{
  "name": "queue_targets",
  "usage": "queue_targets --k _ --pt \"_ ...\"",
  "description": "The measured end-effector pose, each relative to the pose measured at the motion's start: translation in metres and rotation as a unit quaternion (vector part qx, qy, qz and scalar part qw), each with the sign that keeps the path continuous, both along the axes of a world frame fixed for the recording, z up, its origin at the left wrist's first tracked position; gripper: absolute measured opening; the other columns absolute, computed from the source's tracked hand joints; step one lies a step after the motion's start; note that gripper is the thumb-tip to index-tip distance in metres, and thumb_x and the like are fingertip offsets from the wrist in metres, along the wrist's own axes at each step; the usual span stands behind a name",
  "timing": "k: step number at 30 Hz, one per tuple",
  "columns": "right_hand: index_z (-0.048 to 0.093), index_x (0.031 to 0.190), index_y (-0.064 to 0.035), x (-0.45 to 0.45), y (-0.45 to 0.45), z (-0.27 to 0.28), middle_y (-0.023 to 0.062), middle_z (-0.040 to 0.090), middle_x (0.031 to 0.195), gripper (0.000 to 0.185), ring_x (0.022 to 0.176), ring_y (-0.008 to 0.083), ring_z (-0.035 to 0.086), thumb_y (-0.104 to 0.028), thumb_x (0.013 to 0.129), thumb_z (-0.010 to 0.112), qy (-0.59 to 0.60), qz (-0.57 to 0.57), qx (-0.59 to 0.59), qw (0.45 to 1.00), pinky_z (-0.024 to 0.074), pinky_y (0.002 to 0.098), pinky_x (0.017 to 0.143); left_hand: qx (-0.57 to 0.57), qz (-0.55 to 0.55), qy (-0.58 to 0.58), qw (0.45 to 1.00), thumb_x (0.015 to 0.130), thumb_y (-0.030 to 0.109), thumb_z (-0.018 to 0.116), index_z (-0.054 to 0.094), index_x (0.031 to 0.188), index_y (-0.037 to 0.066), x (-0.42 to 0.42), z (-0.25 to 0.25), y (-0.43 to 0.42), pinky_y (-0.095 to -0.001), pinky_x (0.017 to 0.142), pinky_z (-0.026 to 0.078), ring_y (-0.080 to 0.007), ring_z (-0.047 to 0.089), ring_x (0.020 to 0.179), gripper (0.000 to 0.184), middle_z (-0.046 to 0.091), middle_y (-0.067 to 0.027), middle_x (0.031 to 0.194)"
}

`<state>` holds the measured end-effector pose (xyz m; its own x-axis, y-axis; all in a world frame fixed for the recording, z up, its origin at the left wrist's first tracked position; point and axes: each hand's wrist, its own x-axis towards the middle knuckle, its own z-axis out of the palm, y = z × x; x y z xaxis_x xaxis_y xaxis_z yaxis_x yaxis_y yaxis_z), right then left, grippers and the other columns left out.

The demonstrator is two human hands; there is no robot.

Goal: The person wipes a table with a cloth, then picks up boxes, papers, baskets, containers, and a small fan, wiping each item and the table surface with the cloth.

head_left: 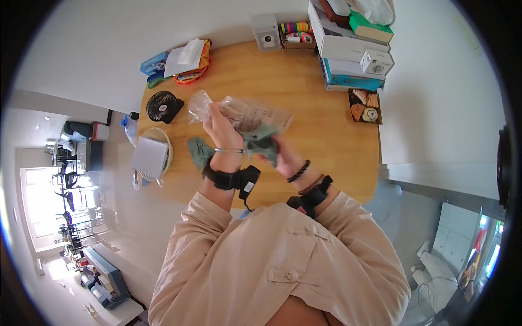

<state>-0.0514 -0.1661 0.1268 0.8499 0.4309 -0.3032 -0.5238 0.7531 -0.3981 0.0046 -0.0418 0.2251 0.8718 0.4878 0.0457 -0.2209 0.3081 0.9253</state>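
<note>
My left hand (222, 129) is closed on a crinkled clear plastic bag (200, 103) above the wooden table (321, 125). The bag stretches to the right, where its printed part (263, 117) is smeared by motion. My right hand (286, 156) grips a dark green cloth (261, 140) just below the bag. Whether that cloth is partly inside the bag, I cannot tell. More green cloth (200, 151) shows to the left of my left wrist; the wrist hides whether both parts are one piece.
At the left stand a black fan (163, 106) and a round basket (169, 142) with paper on it. Packets (187, 60) lie at the back left. Boxes (353, 49) are stacked at the back right, near a tray of pastry-like items (365, 107). A small grey box (265, 32) stands behind.
</note>
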Motion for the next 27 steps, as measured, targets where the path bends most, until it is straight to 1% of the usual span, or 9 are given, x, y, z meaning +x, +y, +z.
queue_targets --k 1,2,5,7,9,11,17,26,27 --pt "0.054 0.102 -0.0087 0.009 -0.008 -0.016 0.0067 0.061 0.092 0.030 0.076 0.0187 0.060 -0.033 0.087 0.044 -0.018 -0.120 -0.117 0.986 0.0464 0.0322 0.074 -0.054 0.024 0.052 0.997 0.088 0.021 0.043 0.050 0.080 0.007 0.015 0.002 0.004 -0.0233 0.052 0.038 -0.0076 0.044 0.059 0.017 0.046 0.0017 0.068" --pt "0.053 0.102 -0.0070 0.014 -0.028 -0.028 0.0084 0.060 0.093 0.031 0.077 0.0203 0.059 -0.033 0.087 0.045 0.060 -0.116 -0.267 0.955 0.0459 0.0335 0.073 -0.109 0.048 0.105 0.987 0.088 0.022 0.043 0.049 0.079 0.007 0.030 0.003 0.007 -0.0247 0.051 0.038 -0.0085 0.045 0.058 0.018 0.046 0.0013 0.066" --pt "0.051 0.107 -0.0011 0.014 -0.074 -0.059 0.0162 0.056 0.100 0.037 0.084 0.0273 0.055 -0.031 0.087 0.044 0.021 -0.141 -0.608 0.781 0.0434 0.0399 0.072 -0.069 0.039 0.078 0.994 0.084 0.021 0.044 0.049 0.082 0.006 0.092 -0.019 0.033 -0.0263 0.052 0.040 -0.0110 0.047 0.058 0.015 0.047 0.0008 0.066" --pt "0.047 0.113 0.0009 0.003 -0.090 -0.108 0.0203 0.047 0.113 0.039 0.103 0.0322 0.046 -0.028 0.087 0.043 -0.135 -0.188 -0.812 0.535 0.0388 0.0429 0.083 -0.060 0.016 0.058 0.996 0.083 0.020 0.044 0.049 0.085 0.005 0.137 -0.019 0.041 -0.0269 0.052 0.041 -0.0125 0.049 0.060 0.016 0.048 -0.0001 0.067" --pt "0.045 0.115 0.0004 -0.015 -0.092 -0.126 0.0213 0.040 0.122 0.039 0.116 0.0368 0.035 -0.025 0.085 0.044 -0.155 -0.150 -0.878 0.427 0.0305 0.0456 0.093 -0.058 0.031 0.093 0.993 0.082 0.020 0.043 0.050 0.090 0.004 0.179 -0.010 0.042 -0.0302 0.054 0.045 -0.0176 0.055 0.065 0.019 0.053 -0.0045 0.074" --pt "0.046 0.116 -0.0033 -0.023 -0.092 -0.123 0.0207 0.038 0.125 0.040 0.121 0.0368 0.029 -0.025 0.082 0.049 -0.189 -0.052 -0.905 0.377 0.0243 0.0468 0.098 -0.054 0.033 0.106 0.992 0.082 0.021 0.042 0.049 0.092 0.003 0.217 0.001 0.038 -0.0322 0.054 0.046 -0.0199 0.056 0.068 0.022 0.054 -0.0068 0.078" --pt "0.042 0.118 0.0001 -0.018 -0.091 -0.111 0.0226 0.036 0.125 0.044 0.120 0.0396 0.028 -0.023 0.081 0.049 -0.178 -0.011 -0.902 0.394 0.0230 0.0491 0.098 0.004 0.075 0.197 0.977 0.083 0.023 0.037 0.039 0.114 0.002 0.314 0.010 0.010 -0.0351 0.054 0.048 -0.0263 0.058 0.073 0.038 0.054 -0.0155 0.094" --pt "0.042 0.119 -0.0020 -0.015 -0.092 -0.109 0.0239 0.039 0.121 0.045 0.118 0.0423 0.030 -0.024 0.081 0.048 -0.175 0.022 -0.901 0.396 0.0242 0.0513 0.096 0.102 -0.042 0.205 0.972 0.084 0.032 0.041 0.042 0.118 -0.001 0.411 -0.021 0.003 -0.0439 0.085 0.036 -0.0261 0.049 0.099 0.047 0.051 -0.0109 0.113" --pt "0.043 0.118 -0.0019 -0.014 -0.092 -0.109 0.0246 0.038 0.122 0.044 0.117 0.0432 0.030 -0.024 0.081 0.049 -0.173 0.021 -0.901 0.397 0.0244 0.0523 0.096 0.064 -0.039 0.223 0.972 0.085 0.035 0.041 0.041 0.120 -0.001 0.426 -0.026 -0.001 -0.0441 0.081 0.039 -0.0268 0.049 0.100 0.051 0.051 -0.0138 0.113"
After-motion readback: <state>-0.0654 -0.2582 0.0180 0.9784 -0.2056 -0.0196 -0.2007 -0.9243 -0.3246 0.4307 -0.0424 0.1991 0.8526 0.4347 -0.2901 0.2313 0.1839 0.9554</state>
